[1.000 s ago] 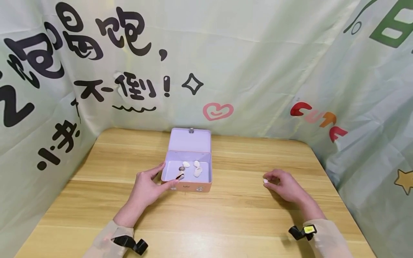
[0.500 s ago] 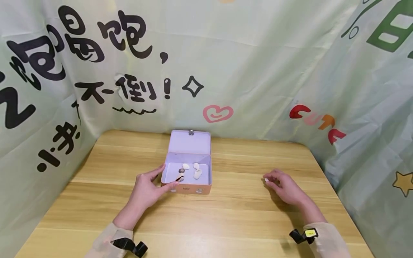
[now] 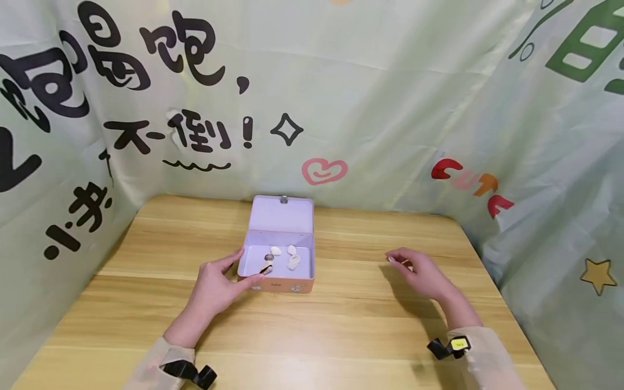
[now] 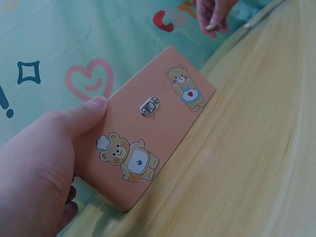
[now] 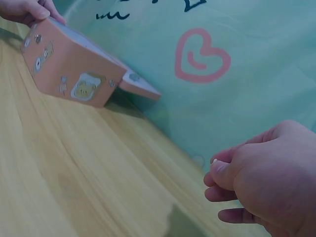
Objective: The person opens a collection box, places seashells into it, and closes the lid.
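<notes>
An orange tin box (image 3: 275, 285) with a lilac inside stands on the table, its hinged lid (image 3: 281, 215) tipped back. My left hand (image 3: 216, 287) grips its left front corner, the thumb over the front rim. On the box floor lie several shells: white ones such as a rounded shell (image 3: 293, 262), a dark round one (image 3: 269, 257) and a brown-marked one (image 3: 266, 268). To the right of the box, my right hand (image 3: 421, 273) is raised over the table and pinches a small white shell (image 3: 391, 259) between thumb and fingertips. Only a sliver of that shell shows in the right wrist view.
The wooden table (image 3: 341, 336) reaches back to a printed cloth (image 3: 380, 119), which hangs close behind the lid and along both sides. A metal clasp (image 4: 150, 106) and bear pictures mark the box's front. Bare wood lies between the box and my right hand.
My right hand has lifted off the table with the small white shell and shifted a little left. My left hand keeps its hold on the box. The head view has turned slightly.
</notes>
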`<control>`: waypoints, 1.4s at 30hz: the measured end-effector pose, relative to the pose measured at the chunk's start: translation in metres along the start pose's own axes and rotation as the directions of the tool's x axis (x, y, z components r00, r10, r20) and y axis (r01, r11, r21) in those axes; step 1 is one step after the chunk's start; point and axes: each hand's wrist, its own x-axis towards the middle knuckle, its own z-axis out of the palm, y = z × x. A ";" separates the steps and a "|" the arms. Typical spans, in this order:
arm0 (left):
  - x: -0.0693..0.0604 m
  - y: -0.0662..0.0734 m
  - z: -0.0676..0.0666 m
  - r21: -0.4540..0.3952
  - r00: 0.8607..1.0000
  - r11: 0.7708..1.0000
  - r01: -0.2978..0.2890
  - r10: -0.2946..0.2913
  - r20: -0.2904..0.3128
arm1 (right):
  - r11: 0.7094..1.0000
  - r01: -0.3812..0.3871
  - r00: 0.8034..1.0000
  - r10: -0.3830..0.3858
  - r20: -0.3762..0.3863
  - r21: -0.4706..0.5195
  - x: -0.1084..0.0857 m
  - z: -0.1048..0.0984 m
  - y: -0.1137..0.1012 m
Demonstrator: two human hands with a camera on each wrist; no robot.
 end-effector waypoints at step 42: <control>0.001 0.001 -0.004 0.009 1.000 1.000 -0.007 0.007 0.007 | 0.968 0.190 0.975 -0.206 0.085 0.163 0.079 0.027 -0.093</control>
